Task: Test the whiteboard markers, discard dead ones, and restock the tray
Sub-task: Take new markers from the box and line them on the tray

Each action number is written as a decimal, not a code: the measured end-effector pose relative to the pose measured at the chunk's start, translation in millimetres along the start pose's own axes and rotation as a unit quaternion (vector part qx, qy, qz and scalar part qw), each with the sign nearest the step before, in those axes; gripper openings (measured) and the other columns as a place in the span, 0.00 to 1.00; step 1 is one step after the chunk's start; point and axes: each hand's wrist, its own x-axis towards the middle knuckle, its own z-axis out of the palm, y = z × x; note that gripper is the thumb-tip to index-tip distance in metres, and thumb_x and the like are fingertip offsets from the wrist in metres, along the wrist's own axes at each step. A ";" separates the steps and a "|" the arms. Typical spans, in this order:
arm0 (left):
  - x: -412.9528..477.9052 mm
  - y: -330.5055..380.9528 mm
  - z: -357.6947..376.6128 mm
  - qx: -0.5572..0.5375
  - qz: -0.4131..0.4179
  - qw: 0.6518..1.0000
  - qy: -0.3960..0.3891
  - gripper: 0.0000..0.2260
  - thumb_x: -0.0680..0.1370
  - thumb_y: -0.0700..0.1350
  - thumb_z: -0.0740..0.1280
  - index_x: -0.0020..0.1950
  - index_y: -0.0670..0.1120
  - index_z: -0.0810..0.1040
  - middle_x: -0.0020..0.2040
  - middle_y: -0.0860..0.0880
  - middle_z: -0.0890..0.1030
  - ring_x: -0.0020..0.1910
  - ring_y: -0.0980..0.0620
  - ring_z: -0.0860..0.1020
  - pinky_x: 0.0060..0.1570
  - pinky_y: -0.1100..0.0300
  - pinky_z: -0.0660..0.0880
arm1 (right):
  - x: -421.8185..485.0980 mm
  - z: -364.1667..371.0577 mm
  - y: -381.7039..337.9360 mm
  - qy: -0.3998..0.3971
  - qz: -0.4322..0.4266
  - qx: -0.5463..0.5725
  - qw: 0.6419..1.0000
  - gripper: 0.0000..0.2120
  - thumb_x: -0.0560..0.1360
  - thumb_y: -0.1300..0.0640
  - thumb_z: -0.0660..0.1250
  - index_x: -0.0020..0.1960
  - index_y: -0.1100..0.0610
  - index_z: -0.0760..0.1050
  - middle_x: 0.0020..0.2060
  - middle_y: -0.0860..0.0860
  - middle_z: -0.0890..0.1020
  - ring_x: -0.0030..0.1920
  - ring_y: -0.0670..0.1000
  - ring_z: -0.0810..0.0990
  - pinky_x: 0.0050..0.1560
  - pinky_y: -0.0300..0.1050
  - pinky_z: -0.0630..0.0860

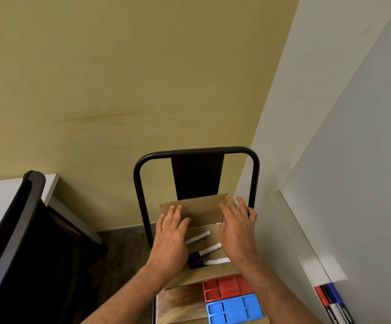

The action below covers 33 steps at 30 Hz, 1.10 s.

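Head view: cardboard box (197, 209) on chair (197, 174), three markers (204, 251) lying inside. Left hand (171, 237) and right hand (236, 230) rested flat on its far flap, fingers straight, gripping nothing. Step, seemingly: opening spare stock. Next move likely called for pinching one marker's barrel.

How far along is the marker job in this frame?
Looks done: red, black and blue markers already lie on the whiteboard ledge at lower right. In hand: the left hand and right hand rest flat on the far flap of the cardboard box on the chair, holding no marker. Left: three loose markers lie in the box; whether they are tested, dead or spare cannot be told.
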 end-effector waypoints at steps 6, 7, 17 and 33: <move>-9.2 -32.8 -20.7 0.071 0.106 0.992 -0.021 0.25 0.70 0.35 0.76 0.66 0.49 0.81 0.73 0.45 0.75 0.76 0.48 0.68 0.77 0.46 0.58 | -2.7 -23.0 14.4 0.084 -0.006 -0.025 0.996 0.22 0.65 0.68 0.74 0.58 0.54 0.82 0.58 0.52 0.80 0.60 0.55 0.74 0.58 0.53 0.71; -11.4 -38.9 -22.8 0.073 0.111 0.991 -0.024 0.25 0.69 0.35 0.77 0.64 0.49 0.82 0.70 0.46 0.78 0.73 0.49 0.72 0.76 0.46 0.63 | -3.8 -25.1 17.7 0.093 -0.010 -0.030 0.995 0.22 0.64 0.69 0.75 0.56 0.54 0.82 0.56 0.52 0.81 0.58 0.55 0.74 0.56 0.52 0.71; -33.9 -58.4 -17.8 0.131 0.051 0.986 -0.092 0.23 0.84 0.53 0.59 0.78 0.48 0.67 0.78 0.45 0.68 0.79 0.46 0.64 0.79 0.48 0.54 | -7.4 -14.2 41.9 -0.001 0.031 -0.068 0.997 0.15 0.70 0.63 0.73 0.56 0.56 0.82 0.51 0.52 0.85 0.54 0.55 0.78 0.54 0.53 0.70; -37.3 -43.3 4.1 0.009 -0.007 0.995 -0.097 0.30 0.85 0.59 0.53 0.83 0.51 0.46 0.82 0.49 0.39 0.81 0.50 0.38 0.77 0.54 0.38 | -19.1 -4.1 32.3 -0.025 -0.068 0.060 0.996 0.17 0.76 0.57 0.70 0.64 0.55 0.78 0.61 0.50 0.80 0.64 0.53 0.74 0.66 0.51 0.71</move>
